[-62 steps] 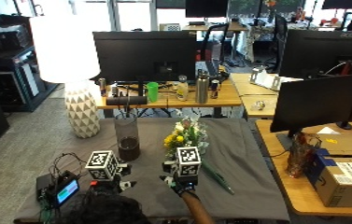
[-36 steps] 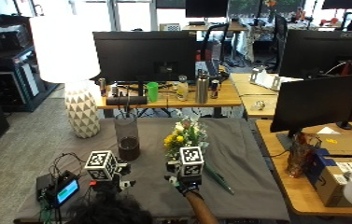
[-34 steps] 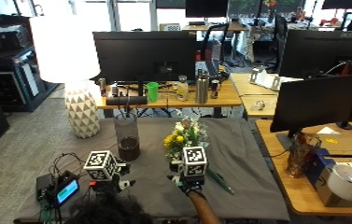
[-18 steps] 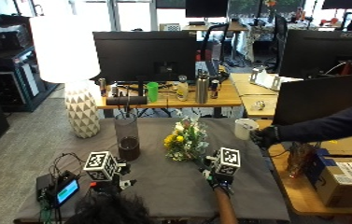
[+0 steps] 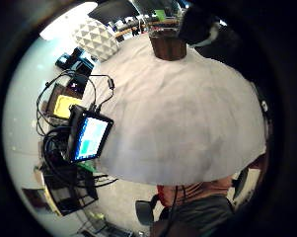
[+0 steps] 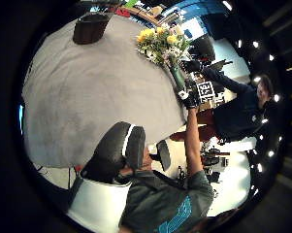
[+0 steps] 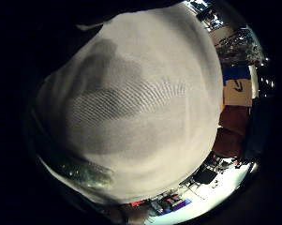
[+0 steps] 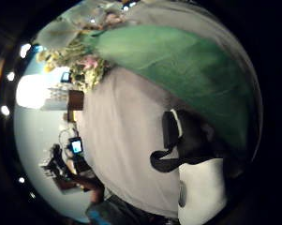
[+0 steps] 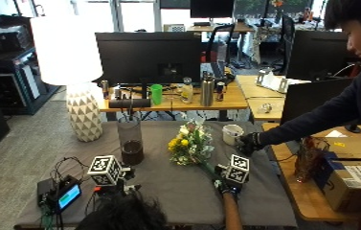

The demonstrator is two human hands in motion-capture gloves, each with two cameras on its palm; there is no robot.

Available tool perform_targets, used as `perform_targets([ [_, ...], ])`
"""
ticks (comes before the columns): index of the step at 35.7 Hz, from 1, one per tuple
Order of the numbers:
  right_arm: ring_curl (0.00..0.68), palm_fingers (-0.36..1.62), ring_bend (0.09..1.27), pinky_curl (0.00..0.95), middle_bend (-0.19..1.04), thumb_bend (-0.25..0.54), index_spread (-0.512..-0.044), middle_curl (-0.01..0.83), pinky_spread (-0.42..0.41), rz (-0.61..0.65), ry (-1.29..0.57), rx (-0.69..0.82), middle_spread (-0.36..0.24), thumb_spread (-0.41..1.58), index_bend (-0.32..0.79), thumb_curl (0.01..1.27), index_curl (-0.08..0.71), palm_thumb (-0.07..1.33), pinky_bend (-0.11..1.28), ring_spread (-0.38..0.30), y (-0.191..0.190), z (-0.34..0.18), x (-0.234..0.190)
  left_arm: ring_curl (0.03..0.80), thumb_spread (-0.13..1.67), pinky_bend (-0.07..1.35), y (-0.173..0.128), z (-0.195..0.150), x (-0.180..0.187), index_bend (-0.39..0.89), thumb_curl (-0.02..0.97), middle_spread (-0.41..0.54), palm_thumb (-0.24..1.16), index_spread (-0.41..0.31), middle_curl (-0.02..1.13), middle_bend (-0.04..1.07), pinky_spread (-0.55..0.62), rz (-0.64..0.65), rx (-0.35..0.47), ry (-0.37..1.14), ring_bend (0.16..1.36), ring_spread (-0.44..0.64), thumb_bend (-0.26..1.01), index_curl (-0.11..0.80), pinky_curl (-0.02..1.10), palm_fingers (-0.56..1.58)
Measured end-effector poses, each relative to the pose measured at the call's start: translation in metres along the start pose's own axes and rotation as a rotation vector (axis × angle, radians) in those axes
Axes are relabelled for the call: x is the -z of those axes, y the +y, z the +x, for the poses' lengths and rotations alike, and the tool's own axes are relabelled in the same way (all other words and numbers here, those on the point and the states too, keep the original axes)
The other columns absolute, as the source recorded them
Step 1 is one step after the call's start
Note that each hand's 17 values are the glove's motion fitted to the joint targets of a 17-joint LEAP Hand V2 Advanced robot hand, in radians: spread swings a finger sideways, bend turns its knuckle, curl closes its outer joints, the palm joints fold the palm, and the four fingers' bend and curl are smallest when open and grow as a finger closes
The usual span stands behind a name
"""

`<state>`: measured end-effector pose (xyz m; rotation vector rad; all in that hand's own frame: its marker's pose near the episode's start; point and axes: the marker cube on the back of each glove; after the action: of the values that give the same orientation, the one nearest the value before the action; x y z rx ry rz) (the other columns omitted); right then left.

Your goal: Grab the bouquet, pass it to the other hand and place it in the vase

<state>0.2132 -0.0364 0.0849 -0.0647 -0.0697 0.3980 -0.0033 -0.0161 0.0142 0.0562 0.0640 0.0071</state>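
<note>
The bouquet (image 9: 189, 143) of yellow and white flowers lies on the grey-clothed table (image 9: 167, 191), its green wrapped stems (image 9: 209, 168) pointing toward me. My right hand (image 9: 226, 185) is at the stem end; the green wrap (image 8: 178, 65) fills much of its thumb side view, and I cannot see the grip. The same hand (image 6: 189, 99) shows at the stem tip in the left thumb side view. The tall glass vase (image 9: 130, 140), dark at the bottom, stands upright left of the flowers. My left hand (image 9: 118, 186) hovers low near the front left and holds nothing.
Another person's gloved hand (image 9: 250, 143) is beside a white mug (image 9: 233, 134) right of the bouquet. A small screen device (image 9: 65, 196) with cables lies at the front left corner. A white lamp (image 9: 83, 115) stands at the back left.
My right hand has moved right, from beside the flowers to the stem end. Another person's arm has reached in from the right with a white mug. My left hand stays put.
</note>
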Motion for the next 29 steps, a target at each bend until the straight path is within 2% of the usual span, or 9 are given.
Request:
perform_targets([
  [7, 0.242, 0.32, 0.40, 0.304, 0.25, 0.058, -0.278, 0.326, 0.273, 0.020, -0.019, -0.056, 0.077, 1.16, 0.19, 0.37, 0.226, 0.80, 0.86, 0.184, 0.006, -0.001, 0.004, 0.299, 0.94, 0.58, -0.003, -0.003, -0.006, 0.13, 0.291, 0.038, 0.22, -0.080, 0.32, 0.18, 0.40, -0.006, 0.006, 0.005, 0.60, 0.17, -0.03, 0.266, 0.27, 0.34],
  [11, 0.255, 0.63, 0.44, 0.265, 0.30, 0.086, -0.286, 0.347, 0.253, 0.021, -0.030, -0.027, 0.034, 1.17, 0.29, 0.40, 0.271, 0.88, 0.72, 0.124, -0.040, 0.007, -0.041, 0.300, 0.94, 0.58, -0.002, -0.001, -0.004, 0.13, 0.295, 0.038, 0.22, -0.080, 0.32, 0.18, 0.40, -0.013, 0.006, 0.015, 0.60, 0.17, -0.03, 0.268, 0.28, 0.34],
  [13, 0.254, 0.54, 0.41, 0.272, 0.24, 0.076, -0.283, 0.334, 0.252, 0.035, -0.030, -0.019, 0.036, 1.18, 0.26, 0.40, 0.277, 0.88, 0.72, 0.128, -0.052, 0.008, -0.052, 0.300, 0.94, 0.58, -0.001, -0.001, -0.004, 0.13, 0.296, 0.038, 0.22, -0.080, 0.32, 0.18, 0.40, -0.016, 0.007, 0.016, 0.60, 0.17, -0.03, 0.270, 0.28, 0.34],
  [14, 0.290, 0.71, 0.45, 0.274, 0.32, 0.086, -0.281, 0.371, 0.241, 0.049, -0.024, -0.020, 0.012, 1.17, 0.30, 0.41, 0.316, 0.90, 0.68, 0.083, -0.053, 0.008, -0.052, 0.301, 0.94, 0.58, -0.001, -0.001, -0.004, 0.13, 0.297, 0.038, 0.22, -0.080, 0.32, 0.18, 0.40, -0.017, 0.007, 0.017, 0.60, 0.17, -0.03, 0.270, 0.28, 0.34],
  [16, 0.289, 0.83, 0.47, 0.254, 0.33, 0.087, -0.278, 0.372, 0.214, 0.089, -0.003, -0.027, -0.011, 1.14, 0.27, 0.42, 0.309, 0.93, 0.64, 0.036, -0.053, 0.007, -0.050, 0.301, 0.94, 0.58, -0.001, -0.001, -0.004, 0.13, 0.298, 0.038, 0.22, -0.079, 0.33, 0.18, 0.40, -0.019, 0.009, 0.020, 0.60, 0.17, -0.03, 0.271, 0.28, 0.34],
  [17, 0.328, 1.00, 0.57, 0.257, 0.38, 0.078, -0.276, 0.396, 0.143, 0.110, 0.010, -0.030, -0.033, 1.10, 0.24, 0.43, 0.308, 0.94, 0.62, -0.010, -0.054, 0.007, -0.049, 0.301, 0.94, 0.58, -0.001, -0.002, -0.004, 0.13, 0.298, 0.038, 0.22, -0.079, 0.33, 0.18, 0.39, -0.018, 0.011, 0.023, 0.60, 0.17, -0.03, 0.271, 0.28, 0.34],
  [18, 0.316, 1.07, 0.56, 0.253, 0.40, 0.070, -0.275, 0.400, 0.100, 0.130, 0.023, -0.032, -0.047, 1.07, 0.20, 0.44, 0.299, 0.95, 0.63, -0.032, -0.055, 0.006, -0.048, 0.301, 0.94, 0.58, -0.001, -0.002, -0.003, 0.13, 0.299, 0.038, 0.22, -0.079, 0.33, 0.18, 0.39, -0.014, 0.013, 0.025, 0.60, 0.17, -0.03, 0.272, 0.28, 0.34],
  [21, 0.383, 1.31, 0.68, 0.317, 0.44, 0.041, -0.266, 0.435, -0.080, 0.172, 0.047, -0.026, -0.077, 0.99, 0.11, 0.47, 0.300, 0.95, 0.75, -0.103, -0.052, 0.004, -0.042, 0.302, 0.94, 0.58, -0.003, -0.004, 0.000, 0.13, 0.300, 0.038, 0.22, -0.079, 0.33, 0.18, 0.39, 0.000, 0.023, 0.037, 0.60, 0.17, -0.03, 0.273, 0.28, 0.34],
  [29, 0.483, 1.38, 0.86, 0.379, 0.58, -0.012, -0.260, 0.510, -0.240, 0.354, 0.025, 0.000, -0.131, 0.85, 0.15, 0.52, 0.332, 0.96, 0.78, -0.171, -0.050, -0.002, -0.007, 0.305, 0.95, 0.58, -0.008, -0.002, 0.025, 0.13, 0.300, 0.038, 0.22, -0.079, 0.33, 0.18, 0.38, 0.062, 0.013, 0.110, 0.61, 0.17, -0.03, 0.275, 0.29, 0.34],
])
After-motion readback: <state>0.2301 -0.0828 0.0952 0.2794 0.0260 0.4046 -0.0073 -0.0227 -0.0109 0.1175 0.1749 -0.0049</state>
